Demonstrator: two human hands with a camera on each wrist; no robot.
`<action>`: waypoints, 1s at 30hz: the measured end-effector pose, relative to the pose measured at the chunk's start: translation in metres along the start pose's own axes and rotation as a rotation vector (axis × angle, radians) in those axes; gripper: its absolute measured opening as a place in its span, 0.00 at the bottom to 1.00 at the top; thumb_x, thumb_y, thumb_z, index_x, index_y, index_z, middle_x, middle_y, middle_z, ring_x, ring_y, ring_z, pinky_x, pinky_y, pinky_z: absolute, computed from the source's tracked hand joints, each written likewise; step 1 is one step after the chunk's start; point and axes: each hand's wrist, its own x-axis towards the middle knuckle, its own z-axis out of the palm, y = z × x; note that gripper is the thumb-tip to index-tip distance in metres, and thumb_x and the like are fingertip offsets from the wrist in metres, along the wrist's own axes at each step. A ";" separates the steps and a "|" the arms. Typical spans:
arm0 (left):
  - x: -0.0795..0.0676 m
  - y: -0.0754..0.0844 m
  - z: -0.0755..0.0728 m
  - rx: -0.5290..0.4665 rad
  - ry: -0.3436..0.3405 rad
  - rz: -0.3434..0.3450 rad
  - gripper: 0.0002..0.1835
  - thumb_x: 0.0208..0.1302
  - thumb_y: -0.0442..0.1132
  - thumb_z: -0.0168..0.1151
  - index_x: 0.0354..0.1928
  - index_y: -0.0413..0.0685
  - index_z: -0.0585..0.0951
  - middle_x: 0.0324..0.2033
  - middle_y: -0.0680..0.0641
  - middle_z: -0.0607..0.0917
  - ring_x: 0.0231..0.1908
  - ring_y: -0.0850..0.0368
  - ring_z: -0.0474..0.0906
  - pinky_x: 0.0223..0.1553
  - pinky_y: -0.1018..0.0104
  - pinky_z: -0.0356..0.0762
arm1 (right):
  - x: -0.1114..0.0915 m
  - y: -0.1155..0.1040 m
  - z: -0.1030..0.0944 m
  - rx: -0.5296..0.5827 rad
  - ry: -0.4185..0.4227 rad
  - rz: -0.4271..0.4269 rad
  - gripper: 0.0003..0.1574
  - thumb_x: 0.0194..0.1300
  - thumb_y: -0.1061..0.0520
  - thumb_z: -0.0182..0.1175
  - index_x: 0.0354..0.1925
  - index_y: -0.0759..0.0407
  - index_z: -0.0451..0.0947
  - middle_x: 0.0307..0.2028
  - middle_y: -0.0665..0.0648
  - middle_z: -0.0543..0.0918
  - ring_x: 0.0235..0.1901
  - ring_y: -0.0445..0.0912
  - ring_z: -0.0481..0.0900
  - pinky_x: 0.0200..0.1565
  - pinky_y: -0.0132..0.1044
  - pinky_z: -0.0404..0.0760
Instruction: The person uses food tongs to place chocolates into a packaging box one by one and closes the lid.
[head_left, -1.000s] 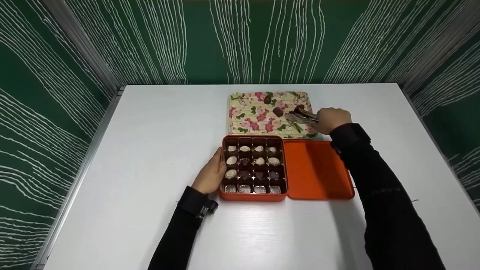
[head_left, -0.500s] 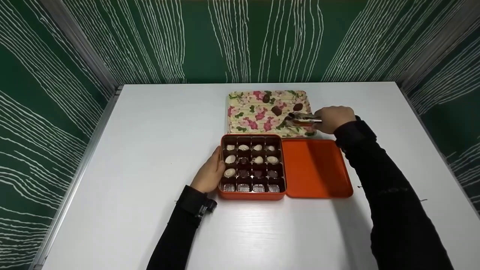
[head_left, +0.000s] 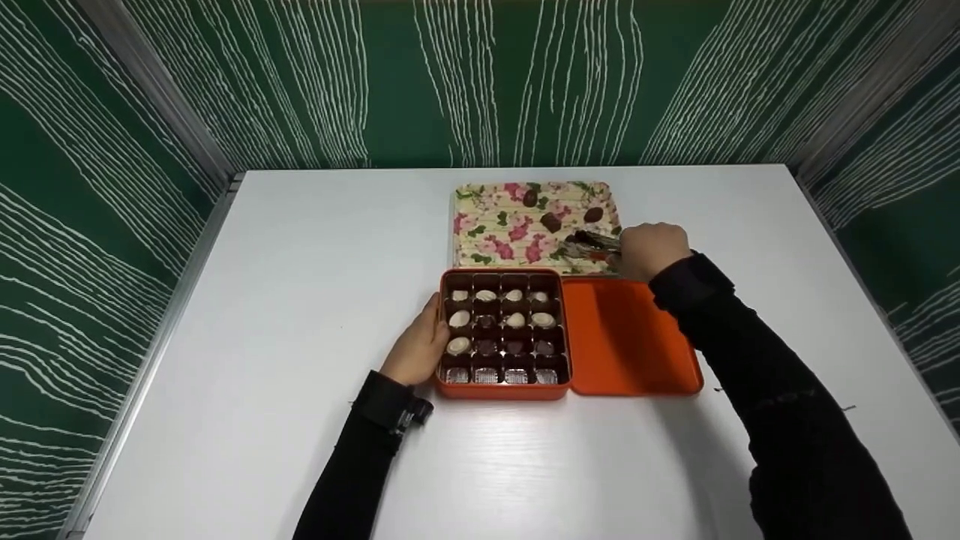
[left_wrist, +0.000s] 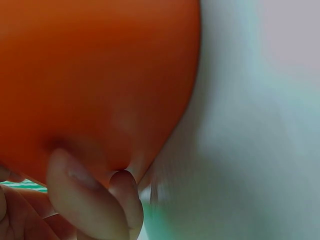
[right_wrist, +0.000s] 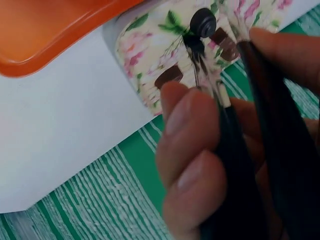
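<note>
My left hand (head_left: 417, 346) holds the left side of an orange tin chocolate box (head_left: 504, 391), thumb at the rim. In the left wrist view, fingertips press its orange wall (left_wrist: 110, 90). White and dark chocolates sit in the box's divided insert; the front row of compartments has none. My right hand (head_left: 654, 250) grips tongs (head_left: 600, 247) over the floral lid (head_left: 487, 217) behind the box. The right wrist view shows the tongs' dark handles (right_wrist: 237, 165) spread apart, their clear ends around or beside a round dark chocolate (right_wrist: 203, 22); whether they touch it I cannot tell.
More dark chocolates lie on the floral surface, one at its back (head_left: 530, 198), one near its middle (head_left: 551, 222) and one at the right (head_left: 593, 215). An orange tray-like lid (head_left: 600, 375) lies right of the box. Green patterned walls (head_left: 405, 90) border the white table (head_left: 322, 247).
The right hand moves the tongs slightly away from the right-hand chocolate, leftward and nearer the front of the floral lid. My left hand stays on the box.
</note>
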 end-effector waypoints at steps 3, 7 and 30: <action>0.000 -0.001 0.000 -0.008 -0.001 0.004 0.33 0.79 0.33 0.41 0.79 0.28 0.47 0.76 0.28 0.58 0.76 0.37 0.55 0.77 0.48 0.52 | 0.002 -0.004 0.001 -0.033 0.032 0.006 0.33 0.73 0.51 0.62 0.14 0.52 0.60 0.14 0.51 0.57 0.17 0.50 0.65 0.25 0.41 0.56; 0.000 -0.001 0.001 -0.014 0.000 0.007 0.33 0.78 0.33 0.41 0.78 0.27 0.48 0.76 0.29 0.57 0.76 0.37 0.55 0.77 0.49 0.51 | 0.003 -0.001 0.002 -0.047 0.070 -0.005 0.30 0.71 0.54 0.64 0.15 0.55 0.64 0.13 0.54 0.62 0.17 0.52 0.68 0.25 0.42 0.58; -0.002 0.002 -0.002 0.005 0.009 -0.020 0.33 0.80 0.36 0.42 0.79 0.28 0.48 0.76 0.30 0.57 0.76 0.38 0.54 0.77 0.50 0.51 | -0.005 0.017 0.003 0.024 0.062 -0.056 0.13 0.70 0.56 0.65 0.30 0.62 0.82 0.21 0.60 0.78 0.22 0.55 0.75 0.27 0.47 0.70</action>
